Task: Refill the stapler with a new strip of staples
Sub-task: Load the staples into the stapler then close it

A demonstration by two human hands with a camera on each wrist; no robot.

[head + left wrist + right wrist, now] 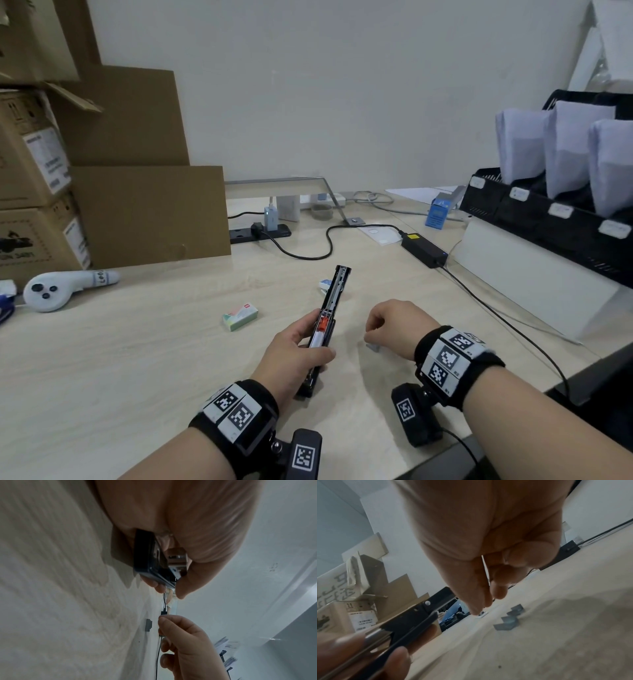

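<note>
My left hand (298, 346) grips a black stapler (330, 308) by its rear half, a little above the desk. The stapler's lid is swung open and points away from me. An orange pusher shows in the bared metal channel. From the left wrist, the stapler (149, 561) sits between thumb and fingers. My right hand (390, 325) hovers to the stapler's right, thumb against curled fingertips. A thin pale sliver shows between thumb and forefinger of that hand (488, 547); what it is stays unclear. Short staple strip pieces (506, 621) lie on the desk under it. A small staple box (239, 316) lies left of the stapler.
A white controller (51, 289) and stacked cardboard boxes (34, 171) fill the left side. A black power adapter (423, 250) with its cable runs along the right. A black file tray (548, 212) with papers stands at the right. Another small box (325, 284) lies behind the stapler.
</note>
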